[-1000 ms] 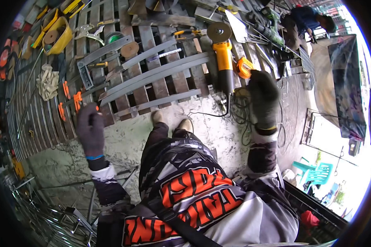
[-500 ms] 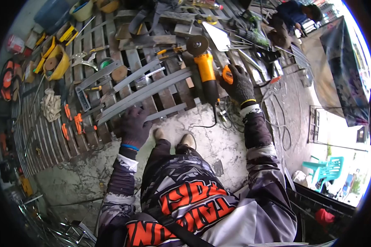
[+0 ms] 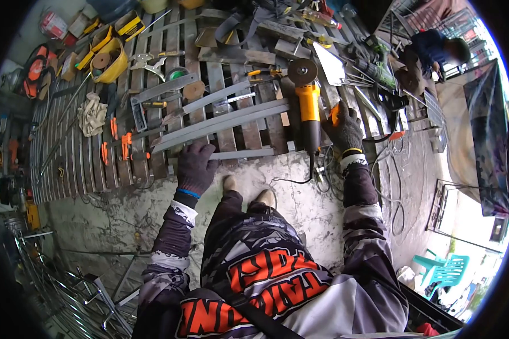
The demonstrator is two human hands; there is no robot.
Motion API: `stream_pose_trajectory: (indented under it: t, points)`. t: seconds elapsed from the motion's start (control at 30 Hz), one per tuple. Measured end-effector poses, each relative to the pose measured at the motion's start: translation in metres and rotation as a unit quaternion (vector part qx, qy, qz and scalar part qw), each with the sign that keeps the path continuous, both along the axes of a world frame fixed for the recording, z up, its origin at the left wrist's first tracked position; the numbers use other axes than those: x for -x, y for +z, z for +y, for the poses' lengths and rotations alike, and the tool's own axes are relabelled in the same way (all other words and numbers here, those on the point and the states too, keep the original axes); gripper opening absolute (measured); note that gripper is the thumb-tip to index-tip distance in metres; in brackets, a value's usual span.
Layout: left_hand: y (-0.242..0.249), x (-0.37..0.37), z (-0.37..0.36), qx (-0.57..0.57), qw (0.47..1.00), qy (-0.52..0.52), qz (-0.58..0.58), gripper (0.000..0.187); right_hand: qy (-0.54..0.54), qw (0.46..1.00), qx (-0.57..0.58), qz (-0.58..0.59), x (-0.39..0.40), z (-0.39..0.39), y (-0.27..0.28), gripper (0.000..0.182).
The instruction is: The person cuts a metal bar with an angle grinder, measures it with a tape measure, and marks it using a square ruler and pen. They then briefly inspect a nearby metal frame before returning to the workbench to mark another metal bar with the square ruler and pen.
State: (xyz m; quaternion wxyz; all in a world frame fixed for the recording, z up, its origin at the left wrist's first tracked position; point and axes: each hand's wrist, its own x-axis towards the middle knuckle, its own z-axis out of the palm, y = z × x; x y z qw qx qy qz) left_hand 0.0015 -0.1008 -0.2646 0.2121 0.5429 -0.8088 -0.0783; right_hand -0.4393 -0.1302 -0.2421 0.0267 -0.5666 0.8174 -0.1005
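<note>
1. The left hand (image 3: 196,165), in a dark glove, lies palm down with fingers spread loosely over the near end of a flat grey metal strip (image 3: 240,153); it rests on the strip and does not grip it
2. That strip lies along the near edge of the slatted pallet (image 3: 152,166), just above the concrete floor (image 3: 300,198)
3. The right hand (image 3: 344,129), also gloved, is curled about an orange tape measure (image 3: 335,113), of which only a sliver shows past the fingers
4. The tape measure sits at the right end of the pallet, just beside the yellow angle grinder (image 3: 309,110)
5. The grinder lies lengthwise with its disc pointing away from the person and its black cable trailing down onto the floor
6. Two longer grey bars (image 3: 220,121) lie side by side at a slant between the two hands, just beyond the short strip
7. Orange clamps (image 3: 119,138) lie on the slats to the left of the left hand, well apart from it
8. A crumpled cloth (image 3: 92,113) and a yellow helmet (image 3: 108,59) lie farther to the left and back
9. The person's two shoes (image 3: 249,189) stand on the floor between the arms, close to the pallet edge
10. Another person (image 3: 435,53) crouches at the far right, well away from both hands
</note>
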Motion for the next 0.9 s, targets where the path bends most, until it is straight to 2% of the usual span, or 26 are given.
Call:
stream_pose_trajectory:
  t: [0.07, 0.13, 0.17, 0.27, 0.4, 0.47, 0.57, 0.67, 0.73, 0.77, 0.8, 0.87, 0.9]
  points:
    - [-0.004, -0.004, 0.001, 0.026, 1.000, 0.009, 0.008, 0.024, 0.004, 1.000, 0.009, -0.003, 0.003, 0.001, -0.003, 0.078]
    - [-0.005, -0.008, 0.000, -0.015, 1.000, 0.007, 0.005, 0.022, -0.002, 0.999, -0.019, -0.030, 0.004, -0.001, 0.000, 0.073]
    - [-0.006, -0.009, -0.001, -0.031, 0.999, 0.007, -0.001, 0.021, 0.015, 1.000, 0.005, -0.011, 0.006, -0.001, -0.005, 0.068]
    - [-0.006, -0.009, 0.000, -0.042, 0.999, 0.007, 0.010, 0.025, 0.022, 0.999, 0.030, -0.021, 0.007, -0.003, -0.008, 0.066]
    - [-0.009, -0.006, 0.000, -0.055, 0.998, 0.021, -0.004, 0.028, 0.024, 0.998, 0.048, -0.043, 0.011, -0.002, -0.008, 0.071]
    - [-0.013, -0.006, 0.002, -0.001, 1.000, 0.019, 0.007, 0.026, 0.032, 0.996, 0.069, -0.046, 0.019, 0.000, -0.014, 0.073]
    - [-0.012, -0.009, 0.003, 0.013, 0.998, 0.026, 0.047, 0.029, 0.010, 0.992, 0.081, -0.097, 0.027, 0.001, -0.025, 0.077]
    - [-0.001, -0.013, 0.005, -0.056, 0.993, 0.055, 0.089, 0.030, -0.023, 0.992, 0.086, -0.090, 0.033, 0.006, -0.028, 0.078]
    - [0.000, -0.019, 0.011, -0.028, 0.991, 0.079, 0.106, 0.029, -0.020, 0.960, 0.150, -0.236, 0.034, 0.008, -0.022, 0.076]
    - [0.001, -0.021, 0.015, 0.003, 0.987, 0.102, 0.123, 0.028, -0.035, 0.924, 0.167, -0.342, 0.039, 0.018, -0.016, 0.068]
    - [0.012, -0.017, 0.021, 0.000, 0.987, 0.102, 0.124, 0.028, -0.044, 0.904, 0.167, -0.391, 0.036, 0.028, 0.001, 0.058]
    - [0.044, 0.001, 0.037, -0.050, 0.957, 0.081, 0.275, 0.025, -0.003, 0.836, 0.123, -0.535, 0.003, 0.057, 0.050, 0.054]
    - [0.040, 0.014, 0.047, -0.166, 0.899, 0.048, 0.402, 0.028, 0.075, 0.873, 0.094, -0.473, -0.019, 0.072, 0.064, 0.054]
